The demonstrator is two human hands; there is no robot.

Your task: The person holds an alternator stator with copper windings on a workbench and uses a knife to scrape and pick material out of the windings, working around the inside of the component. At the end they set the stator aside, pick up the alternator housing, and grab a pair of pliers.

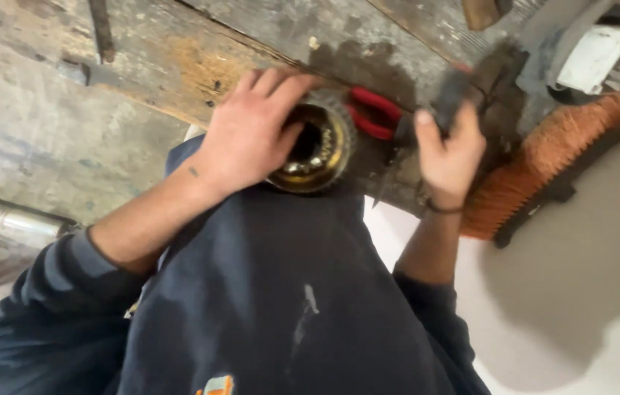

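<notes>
My left hand (251, 132) is clasped over a round metal joint housing (317, 150), greasy and yellowish inside, with ball bearings showing in its ring. The housing rests at the near edge of a worn wooden workbench (178, 58). My right hand (449, 150) is closed around a dark tool (450, 93) just right of the housing. Red-handled pliers (372, 113) lie on the bench between both hands, touching neither hand as far as I can tell. The picture is blurred by motion.
An orange-bristled brush with a black back (551, 164) leans at the bench's right edge. A shiny metal cylinder (17, 218) lies at the left. Dark bolts and rods (101, 33) sit on the far bench. My dark blue sweater (273, 307) fills the foreground.
</notes>
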